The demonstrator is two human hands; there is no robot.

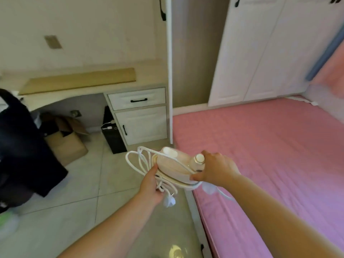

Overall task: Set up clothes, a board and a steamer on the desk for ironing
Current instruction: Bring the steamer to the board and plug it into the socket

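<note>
A cream-white hand steamer [174, 165] hangs in the air over the floor beside the bed. My right hand [216, 169] grips its rear end near the round cap. My left hand [150, 185] holds the bundled white cord [138, 162] against the steamer's underside, with the plug [169, 201] dangling below. At the far left stands the desk [149, 71], and a flat wooden board [78, 80] lies along its top. Dark clothes [20, 146] hang in a heap at the left edge.
A pink bed [270, 155] fills the right side. White wardrobe doors [260, 49] stand behind it. Under the desk sit an open cardboard box [65, 144] and a black computer tower [113, 135]. The desk has a drawer [136, 98]. The floor is pale tile [74, 183].
</note>
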